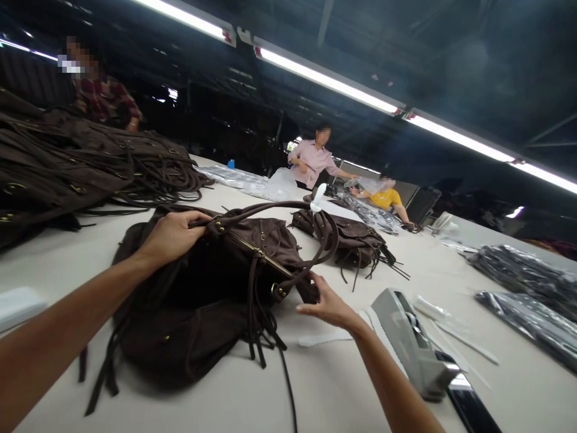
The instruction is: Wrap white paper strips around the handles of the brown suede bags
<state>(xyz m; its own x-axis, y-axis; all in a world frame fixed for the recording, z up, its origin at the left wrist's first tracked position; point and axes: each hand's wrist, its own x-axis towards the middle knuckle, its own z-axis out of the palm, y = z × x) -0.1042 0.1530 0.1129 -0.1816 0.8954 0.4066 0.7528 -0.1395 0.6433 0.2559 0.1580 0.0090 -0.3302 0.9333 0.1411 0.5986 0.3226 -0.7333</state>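
A dark brown bag (175,343) with a brass zipper, looped handles and hanging fringe lies open on the white table (342,385) in front of me. My left hand (178,236) grips its upper left edge near a handle's base, fingers closed round the fabric. At the bag's right end, my right hand (327,300) holds the side edge between thumb and fingers; the fingertips are partly hidden behind it. The handles arch over the bag between my hands. A white plastic strip (318,198) is looped at the top of the handles.
Brown bags (67,156) are piled at the left. Another brown bag (356,237) lies behind mine. A grey tape dispenser (406,343), a phone (471,403) and white strips (466,343) lie right. Plastic-wrapped packages (532,319) sit far right. Three people stand or sit beyond.
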